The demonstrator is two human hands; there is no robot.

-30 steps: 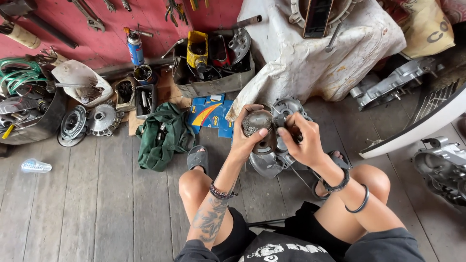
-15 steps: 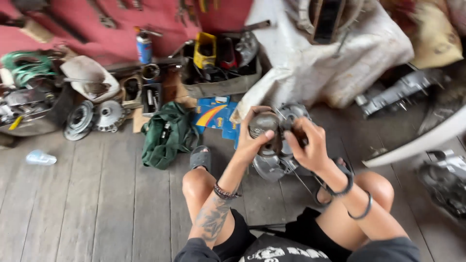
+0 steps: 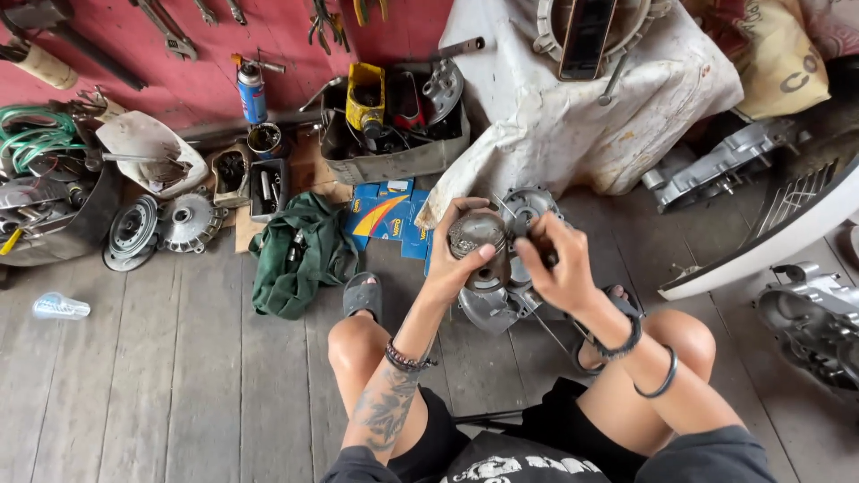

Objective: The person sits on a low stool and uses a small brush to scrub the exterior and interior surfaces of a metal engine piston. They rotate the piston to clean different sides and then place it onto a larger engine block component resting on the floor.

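While hands (image 3: 510, 255) grip piston (image 3: 476, 234), bare planks (image 3: 179, 358) leftward

flat blue cardboard packages (image 3: 386, 215) with yellow and red swoosh, lying on the wooden floor (image 3: 161, 358) beside green cloth; blue spray can (image 3: 252, 92) with label, upright against red wall; tan printed sack (image 3: 787, 54), top right

Cloth bag (image 3: 300, 250) lies left of engine casing (image 3: 501, 295) (tray (image 3: 394, 161) behind).
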